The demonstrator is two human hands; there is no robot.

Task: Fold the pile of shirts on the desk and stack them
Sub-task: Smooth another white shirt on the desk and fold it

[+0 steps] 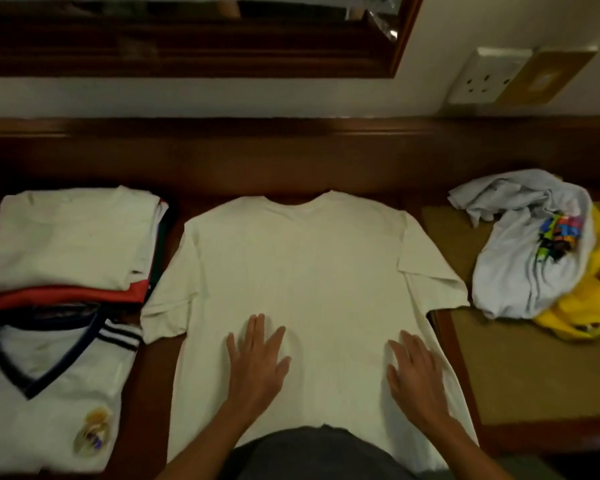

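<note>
Under both hands: cream shirt spread flat on the dark wooden desk, neck hole pointing away from the person, both short sleeves laid out to the sides.
Left hand: palm down, fingers straight and slightly spread, pressing on the lower middle of the cream shirt.
Right hand: palm down, fingers straight, flat on the shirt's lower right part, near its side edge.
Left of the left hand: stack of folded shirts, a cream one on top, a red layer under it.
Nearer the person, left of the left hand: white jersey with dark V-neck and a crest.
Right of the right hand, farther back: crumpled pile of a white printed shirt over a yellow one, lying on a tan mat.
</note>
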